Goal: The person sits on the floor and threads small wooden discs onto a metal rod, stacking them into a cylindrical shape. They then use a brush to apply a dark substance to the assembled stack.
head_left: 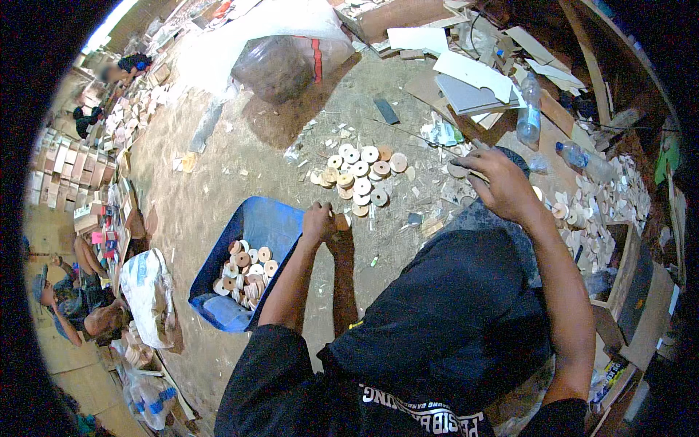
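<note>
Head view: I'd call it partway, with some pale, round, wood-looking discs [264,254] in the blue plastic bin [266,216] and a loose heap [362,191] left on the brown dirt floor [193,193]. The right hand [502,186] pinches a thin pale piece [478,175]; the left hand [317,223] curls by the bin, can't tell if gripping.

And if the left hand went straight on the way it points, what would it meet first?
The left hand would probably meet the pile of round discs first, though the hand's height is unclear.
</note>
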A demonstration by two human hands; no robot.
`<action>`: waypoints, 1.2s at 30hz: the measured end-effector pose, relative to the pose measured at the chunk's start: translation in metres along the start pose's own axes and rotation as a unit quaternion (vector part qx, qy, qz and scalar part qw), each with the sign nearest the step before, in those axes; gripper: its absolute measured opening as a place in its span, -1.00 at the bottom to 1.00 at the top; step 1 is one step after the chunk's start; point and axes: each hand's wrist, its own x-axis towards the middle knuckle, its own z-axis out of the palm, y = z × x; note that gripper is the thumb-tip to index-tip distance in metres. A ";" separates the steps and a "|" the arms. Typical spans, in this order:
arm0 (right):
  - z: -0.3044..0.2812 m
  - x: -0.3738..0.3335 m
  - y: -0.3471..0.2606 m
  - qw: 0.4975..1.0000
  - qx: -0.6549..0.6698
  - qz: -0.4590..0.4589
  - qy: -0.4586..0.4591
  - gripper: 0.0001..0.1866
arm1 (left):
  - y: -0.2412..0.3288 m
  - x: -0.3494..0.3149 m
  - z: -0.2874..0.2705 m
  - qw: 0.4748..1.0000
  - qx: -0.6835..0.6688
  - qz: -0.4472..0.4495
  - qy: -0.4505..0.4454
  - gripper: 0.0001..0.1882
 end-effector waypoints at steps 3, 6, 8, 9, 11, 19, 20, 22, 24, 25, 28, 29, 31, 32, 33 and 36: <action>-0.003 0.002 0.000 1.000 0.008 -0.004 -0.003 -0.64 | 0.018 -0.001 0.004 0.998 0.037 0.041 -0.029 -0.53; -0.002 0.004 0.001 1.000 0.000 -0.021 -0.016 -0.64 | 0.034 -0.004 0.023 0.999 0.026 -0.010 -0.038 -0.61; -0.001 0.004 0.002 0.999 -0.003 -0.021 -0.025 -0.65 | 0.038 -0.005 0.031 0.998 0.046 -0.001 -0.034 -0.62; 0.000 0.004 0.002 0.999 -0.009 -0.014 -0.031 -0.65 | 0.038 -0.006 0.031 0.998 0.062 0.003 -0.021 -0.63; 0.001 0.003 0.003 1.000 0.023 -0.013 -0.011 -0.65 | 0.039 -0.005 0.026 0.999 0.038 -0.004 -0.023 -0.62; 0.001 0.005 0.007 0.998 0.041 -0.038 -0.001 -0.65 | 0.025 0.060 -0.038 0.993 -0.078 -0.070 0.061 -0.48; 0.001 0.005 0.008 0.998 0.038 -0.040 -0.003 -0.65 | 0.023 0.072 -0.040 0.994 -0.061 -0.070 0.050 -0.48; 0.001 0.005 0.008 0.999 0.034 -0.041 -0.006 -0.65 | 0.022 0.091 -0.039 0.996 -0.020 -0.039 0.081 -0.49; 0.001 0.006 0.009 0.998 0.043 -0.040 -0.010 -0.65 | 0.021 0.101 -0.033 0.997 0.032 -0.023 0.072 -0.50; 0.000 0.005 0.010 0.998 0.051 -0.049 -0.006 -0.65 | 0.021 0.104 -0.031 0.997 0.056 -0.030 0.034 -0.51; 0.000 0.005 0.011 0.998 0.050 -0.024 -0.018 -0.65 | 0.018 0.109 -0.030 0.999 0.031 -0.042 0.007 -0.56; 0.000 0.005 0.011 0.998 0.051 -0.022 -0.018 -0.65 | 0.016 0.109 -0.031 0.999 0.026 -0.031 0.004 -0.57; 0.001 0.005 0.012 0.998 0.046 -0.035 -0.013 -0.65 | 0.014 0.109 -0.032 0.999 0.038 -0.030 -0.015 -0.57; 0.002 0.006 0.012 0.998 0.044 -0.042 -0.009 -0.65 | 0.013 0.109 -0.033 0.998 0.051 -0.033 -0.013 -0.57; 0.003 0.006 0.012 0.998 0.047 -0.040 -0.008 -0.65 | 0.012 0.109 -0.033 0.999 0.042 -0.032 -0.002 -0.57; 0.005 0.008 0.013 0.998 0.061 -0.032 -0.008 -0.65 | 0.011 0.109 -0.033 0.998 0.031 -0.050 0.027 -0.56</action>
